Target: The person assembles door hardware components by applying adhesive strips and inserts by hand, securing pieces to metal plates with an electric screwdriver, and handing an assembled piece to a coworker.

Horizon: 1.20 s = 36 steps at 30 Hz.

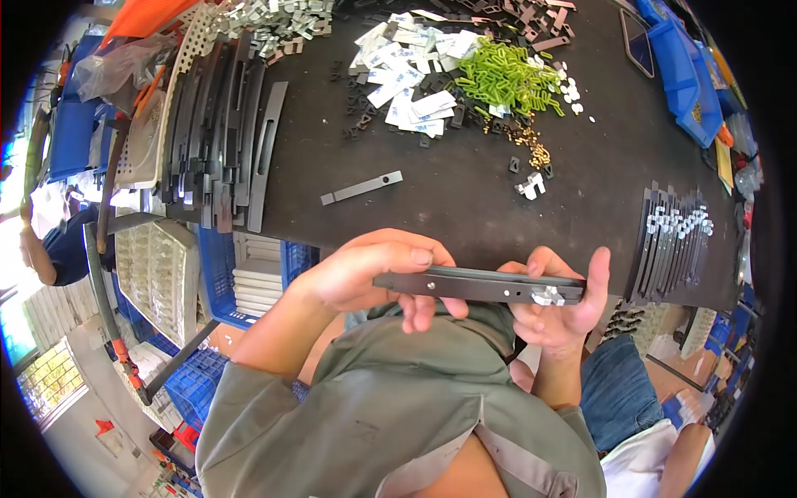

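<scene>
A long dark metal bar (473, 285) with a small silver clip (548, 295) near its right end is held level in front of the body. My left hand (378, 270) grips its left end, thumb on top and fingers beneath. At the right end, my right hand (560, 307) is closed round the bar, with one finger raised beside its tip. On the dark table beyond lies a short grey metal strip (362, 188). A silver bracket (531, 187) sits on the table above the bar.
Long dark bars (220, 133) are stacked at left. White pads (407, 83), green pieces (506, 76) and brass bits (538, 153) lie in heaps at the back. Bars with clips (674, 241) stand in a row at right. Blue bins (693, 91) line the right edge. Another person's arm shows at lower right.
</scene>
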Motion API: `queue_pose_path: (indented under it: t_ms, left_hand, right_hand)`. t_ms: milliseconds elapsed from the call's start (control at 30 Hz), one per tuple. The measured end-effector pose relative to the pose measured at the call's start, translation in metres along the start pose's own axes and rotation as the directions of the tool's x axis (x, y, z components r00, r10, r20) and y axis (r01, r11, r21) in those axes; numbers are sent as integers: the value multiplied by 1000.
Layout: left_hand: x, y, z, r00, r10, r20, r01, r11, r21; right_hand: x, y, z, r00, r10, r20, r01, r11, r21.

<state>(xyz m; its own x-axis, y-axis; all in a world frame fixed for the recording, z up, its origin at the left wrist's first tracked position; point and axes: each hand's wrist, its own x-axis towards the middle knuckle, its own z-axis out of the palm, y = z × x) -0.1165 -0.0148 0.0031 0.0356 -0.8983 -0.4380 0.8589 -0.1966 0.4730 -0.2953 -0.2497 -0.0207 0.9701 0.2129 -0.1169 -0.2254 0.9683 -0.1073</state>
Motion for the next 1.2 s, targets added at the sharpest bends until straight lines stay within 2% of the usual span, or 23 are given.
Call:
queue_pose_path:
  t_ms: [100, 167, 200, 233, 300, 367, 433, 533, 700, 767, 800, 833, 900, 933, 967, 1000, 1033, 1100, 1200]
  left_hand:
    - [0, 0, -7, 1000, -25, 13, 26, 998, -57]
    - [0, -1, -10, 999, -26, 43, 29, 997, -71]
    - [0, -1, -11, 997, -37, 73, 49, 985, -164]
    - [-1, -1, -13, 994, -48, 102, 73, 964, -256]
    - [2, -8, -19, 985, -38, 170, 77, 971, -224]
    - [4, -12, -19, 992, 2, 123, 33, 959, -283]
    - [4, -12, -19, 994, -13, 111, 44, 959, -278]
    - [4, -11, -15, 996, -27, 85, 50, 957, -285]
    - [4, -11, -15, 996, -20, 84, 45, 953, -298]
    - [2, -10, -17, 992, 31, 122, -12, 988, -156]
    - [1, -11, -14, 992, 31, 122, -11, 988, -155]
    - [0, -11, -9, 992, 86, 90, -74, 988, -135]
    - [-1, -13, 5, 987, 146, 64, -138, 985, -108]
    - [-3, -16, 14, 953, 302, -36, -279, 917, 286]
    - [-3, -15, 20, 878, 474, -63, -328, 692, 643]
    - [2, -4, 22, 810, 560, 172, -354, 232, 906]
    - [5, -3, 29, 764, 581, 280, -330, -21, 944]
    - [10, -15, 29, 715, 613, 338, -332, -127, 935]
    - [11, -16, 41, 717, 628, 304, -285, -134, 949]
  right_hand:
    - [0, 6, -6, 999, -39, 1, 39, 998, 46]
    - [0, 10, -3, 994, -37, -101, 46, 994, 97]
    - [3, 10, -6, 999, -33, 0, 33, 997, 76]
    - [4, 11, -2, 999, -52, -14, 53, 996, 69]
    - [5, 12, 9, 996, -12, -85, 19, 997, 77]
    - [4, 9, 5, 998, -25, -62, 29, 998, 64]
    - [3, 7, 5, 993, -7, -119, 15, 998, 64]
    - [0, 9, -6, 998, -12, -61, 17, 996, 82]
    - [1, 8, -4, 995, -36, -89, 43, 996, 76]
    - [4, 7, 1, 996, -39, -84, 43, 998, 45]
    - [7, 6, 7, 993, -42, -108, 48, 998, 46]
    - [9, 5, 11, 990, -46, -131, 52, 998, 46]
    - [13, 13, 2, 991, -114, -76, 110, 992, -61]
    - [14, 15, 5, 983, -137, -125, 123, 986, -112]
    - [18, 15, 12, 978, -143, -151, 98, 958, -269]
    - [22, 22, 15, 958, -220, -183, 146, 926, -349]
    - [26, 29, 18, 931, -299, -209, 188, 884, -428]
    - [30, 34, 7, 916, -338, -215, 230, 884, -408]
    - [35, 34, 1, 906, -377, -195, 294, 889, -351]
